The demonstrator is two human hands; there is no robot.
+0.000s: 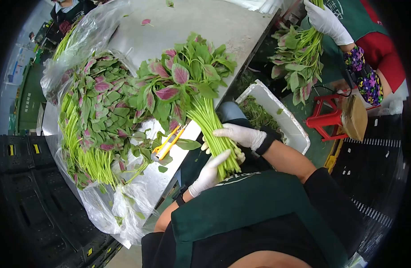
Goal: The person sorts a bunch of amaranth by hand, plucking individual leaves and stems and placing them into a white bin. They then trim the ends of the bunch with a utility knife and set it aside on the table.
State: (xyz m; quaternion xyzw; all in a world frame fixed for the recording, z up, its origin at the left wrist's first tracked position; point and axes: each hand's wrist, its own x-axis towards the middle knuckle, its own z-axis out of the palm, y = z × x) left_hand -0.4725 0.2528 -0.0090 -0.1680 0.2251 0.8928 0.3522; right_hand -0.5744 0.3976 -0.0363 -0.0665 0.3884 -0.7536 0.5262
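**Your left hand [208, 173] and right hand [241, 136] hold a leafy bunch [213, 129]**

You wear white gloves, and both hands are closed around the bunch's green stems, your left one nearer the cut ends. Its green and pink leaves reach over the shiny metal table [192, 18]. Past your left hand lie a yellow cutter [168, 144], a big leafy pile [102, 96] and thin clear plastic [96, 210]. Beyond your right hand are a white box [298, 129] with greens inside, a red stool [326, 119] and green floor [316, 156].

Stems hide some of your fingers. Farther up, a co-worker [365, 27] is cut off at the edge. You can't read the white print on your apron [241, 203], or the tiny writing on the green panel [29, 100] far past your left hand.
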